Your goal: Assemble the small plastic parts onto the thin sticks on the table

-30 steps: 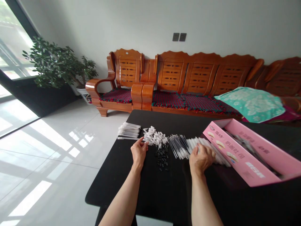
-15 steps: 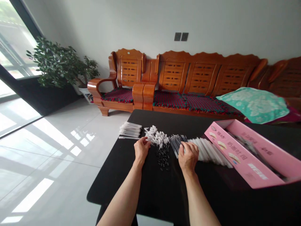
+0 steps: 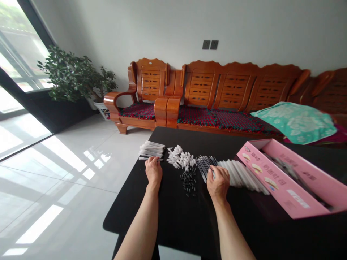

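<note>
My left hand is at the front edge of a pile of white pens, fingers closed over the nearest one. My right hand is curled with thumb and fingers together above a row of dark pen refills; what it pinches is mostly hidden. Just right of it lie many translucent white tubes, side by side. Between the hands sit a heap of small white caps and a heap of small black plugs.
A long pink box with dark contents stands on the right of the black table. Behind the table are a wooden sofa and a teal cloth. A potted plant stands by the window.
My left hand has moved left from the white caps to the nearest pen of the pile. My right hand stays over the refills. The view has shifted slightly.
</note>
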Action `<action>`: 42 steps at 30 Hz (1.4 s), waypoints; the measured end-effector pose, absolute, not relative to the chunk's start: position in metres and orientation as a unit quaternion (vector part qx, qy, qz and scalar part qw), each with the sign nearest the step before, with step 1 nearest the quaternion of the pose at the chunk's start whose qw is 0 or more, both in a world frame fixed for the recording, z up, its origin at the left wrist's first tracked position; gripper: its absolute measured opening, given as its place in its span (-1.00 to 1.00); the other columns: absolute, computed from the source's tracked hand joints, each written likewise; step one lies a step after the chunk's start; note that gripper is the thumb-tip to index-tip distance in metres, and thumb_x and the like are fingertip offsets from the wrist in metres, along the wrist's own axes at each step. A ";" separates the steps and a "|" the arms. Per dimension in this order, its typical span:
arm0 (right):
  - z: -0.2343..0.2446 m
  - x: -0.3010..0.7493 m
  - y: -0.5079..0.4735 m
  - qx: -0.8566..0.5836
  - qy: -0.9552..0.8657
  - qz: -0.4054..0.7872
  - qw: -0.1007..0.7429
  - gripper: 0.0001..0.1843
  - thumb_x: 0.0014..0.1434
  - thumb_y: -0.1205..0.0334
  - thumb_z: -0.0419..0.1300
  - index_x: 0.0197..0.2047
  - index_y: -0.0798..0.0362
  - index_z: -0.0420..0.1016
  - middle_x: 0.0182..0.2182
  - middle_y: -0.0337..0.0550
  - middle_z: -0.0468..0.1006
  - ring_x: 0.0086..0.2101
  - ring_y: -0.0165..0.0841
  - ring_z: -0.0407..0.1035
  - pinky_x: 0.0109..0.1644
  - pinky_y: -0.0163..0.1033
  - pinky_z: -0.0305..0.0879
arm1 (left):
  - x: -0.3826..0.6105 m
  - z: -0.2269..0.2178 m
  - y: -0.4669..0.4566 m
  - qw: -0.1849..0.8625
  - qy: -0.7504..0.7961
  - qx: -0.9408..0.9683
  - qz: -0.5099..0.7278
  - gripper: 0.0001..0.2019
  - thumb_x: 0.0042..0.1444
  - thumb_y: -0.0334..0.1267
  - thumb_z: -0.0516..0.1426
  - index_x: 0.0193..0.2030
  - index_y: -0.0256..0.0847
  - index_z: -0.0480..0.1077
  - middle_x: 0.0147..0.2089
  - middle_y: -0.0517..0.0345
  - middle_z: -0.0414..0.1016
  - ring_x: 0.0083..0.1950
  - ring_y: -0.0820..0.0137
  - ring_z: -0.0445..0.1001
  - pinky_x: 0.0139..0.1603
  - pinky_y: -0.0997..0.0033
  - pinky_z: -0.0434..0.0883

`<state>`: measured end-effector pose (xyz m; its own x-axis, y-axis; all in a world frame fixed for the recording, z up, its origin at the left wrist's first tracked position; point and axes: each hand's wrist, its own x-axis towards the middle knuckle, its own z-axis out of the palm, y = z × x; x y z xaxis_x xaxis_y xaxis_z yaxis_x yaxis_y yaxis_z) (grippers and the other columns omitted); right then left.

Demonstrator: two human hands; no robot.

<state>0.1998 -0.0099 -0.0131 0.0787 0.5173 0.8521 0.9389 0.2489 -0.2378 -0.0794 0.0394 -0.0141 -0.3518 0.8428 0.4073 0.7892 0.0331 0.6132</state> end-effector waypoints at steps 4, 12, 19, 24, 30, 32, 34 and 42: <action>-0.014 0.199 -0.010 -0.567 -0.642 -0.221 0.465 -0.82 0.30 0.30 0.09 -0.17 0.13 0.53 -0.31 0.02 0.57 -0.18 -0.16 0.39 0.02 -0.02 0.32 | -0.078 -0.016 0.036 0.019 0.727 0.585 0.358 -0.75 0.15 -0.42 0.13 -0.09 -0.19 0.57 -0.08 -0.06 0.51 -0.04 0.10 0.39 -0.02 0.20 0.36; -0.005 0.185 -0.015 -0.548 -0.664 -0.172 0.479 -0.79 0.33 0.29 0.07 -0.14 0.13 0.53 -0.30 0.02 0.57 -0.20 -0.17 0.39 -0.01 -0.06 0.33 | -0.072 -0.004 0.027 -0.030 0.735 0.586 0.340 -0.93 0.16 -0.29 0.20 -0.30 -0.13 0.55 -0.09 -0.02 0.52 -0.02 0.07 0.39 -0.01 0.08 0.27; 0.000 0.150 -0.022 -0.526 -0.695 -0.020 0.490 -0.73 0.40 0.25 0.00 -0.09 0.10 0.51 -0.29 -0.04 0.59 -0.27 -0.26 0.44 -0.15 -0.20 0.33 | -0.035 0.011 0.013 -0.005 0.509 0.731 0.455 -0.91 0.27 -0.27 0.15 -0.21 -0.10 0.50 -0.02 0.08 0.55 0.04 0.21 0.42 0.26 0.06 0.16; 0.003 0.143 -0.022 -0.526 -0.713 0.011 0.463 -0.72 0.40 0.19 -0.01 -0.17 0.07 0.50 -0.34 -0.07 0.54 -0.28 -0.25 0.40 -0.16 -0.20 0.29 | -0.014 0.017 0.005 0.028 0.420 0.790 0.446 -0.89 0.28 -0.31 0.13 -0.18 -0.09 0.50 0.00 0.12 0.55 0.08 0.26 0.42 0.35 0.03 0.08; 0.003 0.145 -0.023 -0.529 -0.702 0.053 0.474 -0.67 0.40 0.16 -0.02 -0.33 0.05 0.46 -0.44 -0.13 0.49 -0.37 -0.30 0.37 -0.26 -0.25 0.26 | -0.013 0.017 0.001 0.085 0.466 0.731 0.491 -0.86 0.25 -0.25 0.15 -0.10 -0.10 0.52 0.03 0.04 0.55 0.10 0.19 0.43 0.26 0.08 0.23; 0.002 0.146 -0.023 -0.532 -0.679 0.058 0.502 -0.69 0.40 0.14 -0.01 -0.28 0.06 0.47 -0.42 -0.12 0.51 -0.36 -0.30 0.40 -0.25 -0.24 0.29 | -0.015 0.013 0.002 0.148 0.526 0.649 0.530 -0.85 0.22 -0.16 0.18 -0.19 -0.14 0.54 -0.18 0.05 0.58 -0.11 0.22 0.51 0.00 0.25 0.40; 0.002 0.146 -0.023 -0.529 -0.666 0.054 0.524 -0.70 0.40 0.13 0.00 -0.22 0.07 0.49 -0.39 -0.10 0.52 -0.35 -0.29 0.42 -0.23 -0.22 0.33 | -0.017 0.008 0.005 0.261 0.546 0.580 0.546 -0.72 0.19 -0.03 0.19 -0.40 -0.18 0.52 -0.47 0.13 0.50 -0.43 0.35 0.45 -0.34 0.41 0.38; 0.007 0.139 -0.023 -0.481 -0.721 0.065 0.494 -0.75 0.38 0.18 0.03 -0.16 0.05 0.52 -0.33 -0.07 0.57 -0.25 -0.23 0.42 -0.13 -0.14 0.37 | -0.018 0.001 0.018 0.597 0.400 0.327 0.614 -0.51 -0.10 0.10 0.36 -0.28 -0.35 0.50 -0.43 0.10 0.51 -0.49 0.44 0.50 -0.51 0.53 0.41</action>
<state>0.1389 -0.0231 0.0066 -0.0480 0.7582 0.6503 0.6299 0.5282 -0.5694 -0.0183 0.0176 0.0013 -0.0731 0.9944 -0.0762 -0.4706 0.0329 0.8817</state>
